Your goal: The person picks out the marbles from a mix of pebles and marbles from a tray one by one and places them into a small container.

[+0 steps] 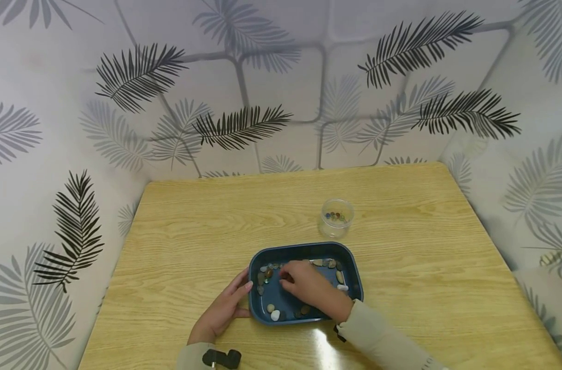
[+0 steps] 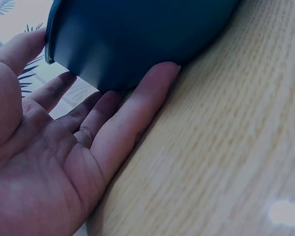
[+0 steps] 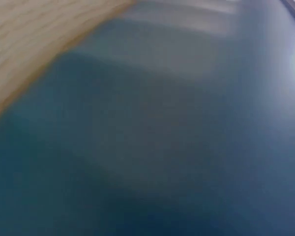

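Note:
A dark blue rectangular tray (image 1: 304,319) stands on the table with pebbles lying along its inner edges. My left hand (image 1: 223,309) touches the tray's left end, thumb at the rim. In the left wrist view its fingers (image 2: 152,91) lie fairly straight against the tray's outer wall (image 2: 137,39). My right hand (image 1: 308,285) reaches over the near rim into the tray, fingers bent down toward the floor. I cannot tell whether anything is between its fingertips. Left of it sit an orange-brown piece (image 1: 269,274) and a green glass marble (image 1: 267,281).
A clear round cup (image 1: 335,228) with several coloured marbles stands behind the tray. Pale pebbles, among them a white one (image 1: 275,315), lie at the tray's near left corner. The wooden table (image 1: 193,221) meets a leaf-patterned backdrop (image 1: 281,77) behind.

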`<state>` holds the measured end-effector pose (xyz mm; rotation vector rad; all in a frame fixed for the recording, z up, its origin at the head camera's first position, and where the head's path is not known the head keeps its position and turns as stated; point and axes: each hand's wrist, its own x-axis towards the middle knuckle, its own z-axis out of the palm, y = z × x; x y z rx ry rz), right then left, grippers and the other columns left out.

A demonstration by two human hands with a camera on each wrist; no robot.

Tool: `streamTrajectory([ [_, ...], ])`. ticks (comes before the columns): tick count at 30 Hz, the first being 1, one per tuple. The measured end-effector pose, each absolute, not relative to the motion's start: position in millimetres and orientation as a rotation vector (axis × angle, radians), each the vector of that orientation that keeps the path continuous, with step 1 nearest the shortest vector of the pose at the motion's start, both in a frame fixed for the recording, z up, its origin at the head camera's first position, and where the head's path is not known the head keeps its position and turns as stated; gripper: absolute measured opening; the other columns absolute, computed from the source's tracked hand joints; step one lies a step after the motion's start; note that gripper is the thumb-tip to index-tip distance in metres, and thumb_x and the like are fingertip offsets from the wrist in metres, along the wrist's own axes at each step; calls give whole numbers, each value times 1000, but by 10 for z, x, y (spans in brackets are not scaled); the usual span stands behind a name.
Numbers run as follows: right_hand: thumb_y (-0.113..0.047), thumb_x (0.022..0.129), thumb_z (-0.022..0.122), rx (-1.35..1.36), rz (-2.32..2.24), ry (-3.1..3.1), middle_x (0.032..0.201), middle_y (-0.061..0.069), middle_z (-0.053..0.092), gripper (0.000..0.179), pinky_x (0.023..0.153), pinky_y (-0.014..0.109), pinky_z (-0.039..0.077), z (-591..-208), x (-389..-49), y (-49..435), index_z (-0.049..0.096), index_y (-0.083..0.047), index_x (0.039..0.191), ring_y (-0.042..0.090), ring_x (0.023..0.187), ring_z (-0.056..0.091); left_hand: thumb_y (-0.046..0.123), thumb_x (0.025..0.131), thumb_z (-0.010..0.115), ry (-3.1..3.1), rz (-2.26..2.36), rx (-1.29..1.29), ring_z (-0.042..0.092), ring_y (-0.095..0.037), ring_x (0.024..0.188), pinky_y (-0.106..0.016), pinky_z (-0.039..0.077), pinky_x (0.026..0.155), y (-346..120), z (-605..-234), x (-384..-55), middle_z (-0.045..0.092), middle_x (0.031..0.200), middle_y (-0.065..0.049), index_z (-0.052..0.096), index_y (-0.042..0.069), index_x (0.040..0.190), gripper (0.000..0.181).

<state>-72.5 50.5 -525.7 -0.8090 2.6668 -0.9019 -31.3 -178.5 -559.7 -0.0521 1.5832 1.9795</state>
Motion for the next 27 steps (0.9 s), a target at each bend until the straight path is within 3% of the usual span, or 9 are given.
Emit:
streamTrajectory([
  [9, -16, 82, 62, -824, -859, 2678, 81, -4, 58, 16, 62, 20, 46, -5290, -740, 323, 66, -8, 95, 5, 71, 51, 37, 91, 46, 1573, 2014, -25, 50, -34, 108, -49, 48, 76, -1799, -5755, -330, 15, 145, -7, 25, 29, 139, 53],
  [27, -19, 82, 62, -811, -780, 2710, 79, -7, 56, 12, 59, 19, 44, -5371, -753, 148, 66, -12, 91, 3, 68, 49, 35, 93, 43, 1544, 2019, -1, 47, -35, 111, -49, 47, 78, -1804, -5739, -325, 13, 146, -7, 21, 28, 141, 53],
])
